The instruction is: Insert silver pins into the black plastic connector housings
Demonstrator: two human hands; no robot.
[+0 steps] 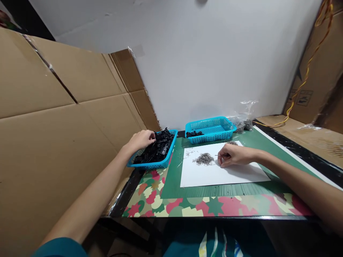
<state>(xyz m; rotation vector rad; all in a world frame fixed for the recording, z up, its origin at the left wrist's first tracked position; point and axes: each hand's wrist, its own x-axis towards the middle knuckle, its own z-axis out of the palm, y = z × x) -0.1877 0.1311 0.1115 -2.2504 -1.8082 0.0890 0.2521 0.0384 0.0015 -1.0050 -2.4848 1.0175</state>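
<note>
My left hand (143,139) reaches over the left blue basket (158,165), fingers curled at the heap of black plastic parts (163,144). Its fingertips are partly hidden, so what they hold cannot be made out. Above the white sheet (198,178), my right hand (229,156) pinches a thin metal pin (217,155) between thumb and finger. Just left of that hand lies a pile of small metal pins (204,159) on the sheet. Another small heap of metal pieces (232,142) shows behind the right hand.
A second blue basket (214,137) at the back holds a few black parts (194,134). Clear plastic bags (242,123) with metal pieces stand beside it. Cardboard panels (80,142) wall off the left side; a twisted yellow cable (305,76) hangs at right.
</note>
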